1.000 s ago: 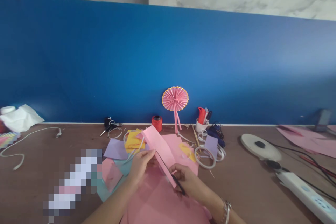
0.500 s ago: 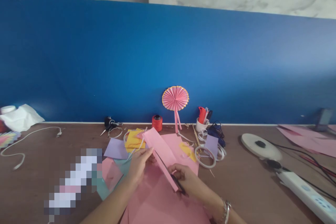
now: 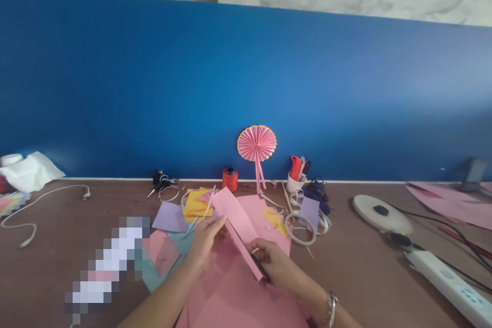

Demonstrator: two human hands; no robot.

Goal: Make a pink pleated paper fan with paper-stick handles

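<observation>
My left hand (image 3: 204,241) pinches the left edge of a long pink paper strip (image 3: 234,212) that rises off the table toward the back. My right hand (image 3: 274,264) is closed round black-handled scissors (image 3: 258,266), whose blades lie along the strip's right edge. Under both hands lies a large pink paper sheet (image 3: 226,297). A finished pink pleated paper fan (image 3: 256,144) with yellow rim leans on the blue wall behind.
Purple (image 3: 169,218), yellow (image 3: 195,204) and teal paper pieces lie left of my hands. A red thread spool (image 3: 229,180), tape rolls (image 3: 301,229), a cup of pens (image 3: 295,180), a second pair of scissors (image 3: 158,188), a white round lamp base (image 3: 380,214) and a power strip (image 3: 449,279) stand around.
The scissors and strip have barely shifted; both hands keep their hold in nearly the same place.
</observation>
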